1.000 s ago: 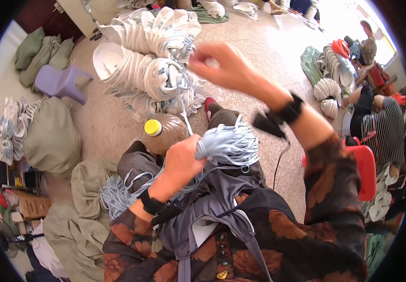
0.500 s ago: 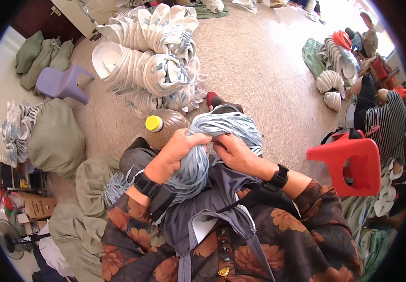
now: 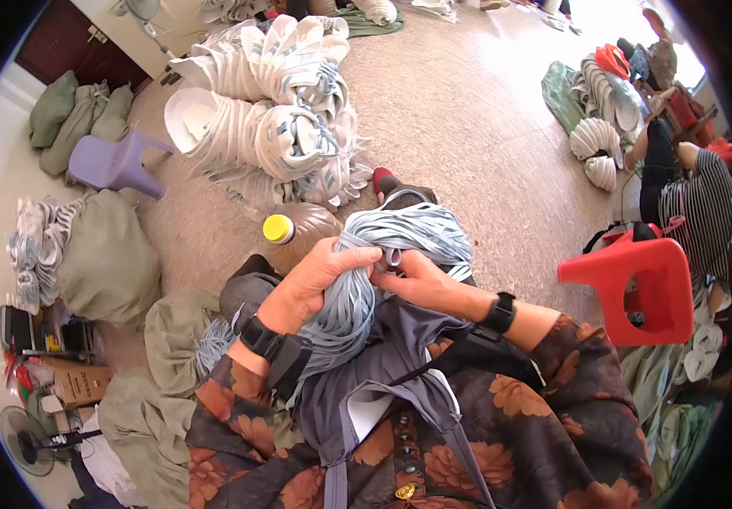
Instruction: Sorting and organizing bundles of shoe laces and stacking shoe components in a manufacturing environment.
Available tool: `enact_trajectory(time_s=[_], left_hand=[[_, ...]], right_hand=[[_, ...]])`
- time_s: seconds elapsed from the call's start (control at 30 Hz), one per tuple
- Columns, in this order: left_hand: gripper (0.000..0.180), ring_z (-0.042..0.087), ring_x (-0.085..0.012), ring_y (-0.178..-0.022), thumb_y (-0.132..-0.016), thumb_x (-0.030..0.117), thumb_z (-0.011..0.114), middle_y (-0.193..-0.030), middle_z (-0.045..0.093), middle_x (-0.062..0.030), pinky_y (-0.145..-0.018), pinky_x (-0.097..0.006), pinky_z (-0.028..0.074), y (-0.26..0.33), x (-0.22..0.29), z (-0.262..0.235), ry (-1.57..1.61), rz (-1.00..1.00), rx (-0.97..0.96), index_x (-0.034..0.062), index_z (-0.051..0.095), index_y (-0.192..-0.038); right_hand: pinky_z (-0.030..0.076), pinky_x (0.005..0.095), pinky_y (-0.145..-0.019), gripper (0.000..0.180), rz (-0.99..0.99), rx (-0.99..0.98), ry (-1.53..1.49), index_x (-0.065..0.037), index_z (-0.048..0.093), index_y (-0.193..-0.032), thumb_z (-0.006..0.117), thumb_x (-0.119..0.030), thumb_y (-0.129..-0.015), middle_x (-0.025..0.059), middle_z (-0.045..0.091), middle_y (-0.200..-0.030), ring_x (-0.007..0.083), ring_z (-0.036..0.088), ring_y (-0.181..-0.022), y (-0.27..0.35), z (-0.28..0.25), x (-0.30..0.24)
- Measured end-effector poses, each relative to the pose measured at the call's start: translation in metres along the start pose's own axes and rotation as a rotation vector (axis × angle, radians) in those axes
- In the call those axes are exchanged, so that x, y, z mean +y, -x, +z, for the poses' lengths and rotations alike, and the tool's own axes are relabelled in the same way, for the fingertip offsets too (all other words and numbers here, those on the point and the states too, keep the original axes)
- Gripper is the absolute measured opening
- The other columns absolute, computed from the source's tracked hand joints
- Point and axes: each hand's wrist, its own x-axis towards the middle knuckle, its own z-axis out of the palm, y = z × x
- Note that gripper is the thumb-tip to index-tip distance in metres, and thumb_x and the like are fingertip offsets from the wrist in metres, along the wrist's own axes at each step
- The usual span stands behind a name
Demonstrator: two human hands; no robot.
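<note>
Evidently working partway through a bundle of pale blue laces (image 3: 349, 310), already having most strands gathered into one thick hank across the lap. Bending the hank over at the top, with one side spreading right over the knee and the other dropping toward the grey apron (image 3: 404, 327). Leaving a small loop (image 3: 393, 256) standing open between the hands, not yet drawn snug, and leaving looser strands (image 3: 213, 341) lying beyond the left forearm. Leaving the stacked pale shoe uppers (image 3: 251, 131) untouched on the floor ahead, beyond the yellow-capped bottle (image 3: 301, 227).

Closing the left hand (image 3: 308, 278) firmly around the hank's neck, laying the thumb across the strands and pointing it right. Reaching in from the other side with the right hand (image 3: 415, 282), curling it about half closed just beside the left thumb, perhaps pinching a strand near the loop, though with fingertips too hidden to tell. Angling both forearms inward over the lap, bending both elbows, and bringing the wrists low and nearly level.
</note>
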Motion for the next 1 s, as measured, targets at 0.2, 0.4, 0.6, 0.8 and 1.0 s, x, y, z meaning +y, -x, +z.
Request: enact_trajectory(time_s=[0.2, 0.4, 0.6, 0.8, 1.0], left_hand=[[0.032, 0.061, -0.0196, -0.08, -0.076, 0.012, 0.072, -0.087, 0.061, -0.0048, -0.074, -0.035, 0.05, -0.013, -0.021, -0.022, -0.85, 0.495, 0.173, -0.0001, 0.059, -0.102], [0.053, 0.059, -0.0334, -0.087, -0.07, 0.002, 0.065, -0.103, 0.06, -0.0172, -0.077, -0.043, 0.048, 0.008, -0.032, 0.005, -1.826, 0.784, 0.448, -0.0041, 0.051, -0.121], [0.056, 0.055, -0.0267, -0.074, -0.071, -0.003, 0.058, -0.087, 0.055, -0.0114, -0.067, -0.037, 0.045, 0.028, -0.031, 0.032, -1.675, 1.246, 0.487, -0.008, 0.049, -0.127], [0.041, 0.061, -0.0307, -0.075, -0.076, 0.006, 0.063, -0.083, 0.061, -0.0137, -0.065, -0.039, 0.047, 0.027, -0.028, 0.016, -1.638, 1.004, 0.456, -0.0025, 0.056, -0.116], [0.024, 0.066, -0.0173, -0.078, -0.075, 0.006, 0.069, -0.089, 0.069, -0.0118, -0.073, -0.029, 0.05, 0.007, -0.028, -0.02, -1.065, 0.381, 0.316, 0.0002, 0.067, -0.098]], right_hand=[[0.04, 0.0288, -0.056, 0.019, 0.187, -0.352, 0.18, -0.001, 0.058, -0.082, 0.059, -0.017, -0.093, -0.0004, 0.051, -0.064, 0.0079, 0.046, -0.061, 0.023, -0.031, -0.093], [0.041, 0.023, -0.054, 0.023, -0.278, -0.114, 0.462, 0.0, 0.064, -0.089, 0.058, -0.021, -0.095, 0.0008, 0.056, -0.067, 0.0051, 0.051, -0.062, -0.059, -0.046, -0.164], [0.049, 0.0458, -0.069, 0.025, -0.293, -0.176, 0.972, -0.002, 0.066, -0.086, 0.059, -0.026, -0.087, 0.0205, 0.064, -0.077, 0.0373, 0.064, -0.075, -0.14, -0.074, -0.068], [0.049, 0.0355, -0.058, 0.024, -0.024, -0.293, 0.601, -0.004, 0.066, -0.089, 0.064, -0.028, -0.087, 0.01, 0.063, -0.071, 0.0217, 0.059, -0.058, -0.158, -0.05, -0.053], [0.049, 0.0313, -0.094, 0.039, -0.462, 0.019, -0.111, -0.001, 0.053, -0.131, 0.06, -0.016, -0.095, 0.011, 0.063, -0.119, 0.0191, 0.064, -0.102, -0.173, -0.074, -0.15]])
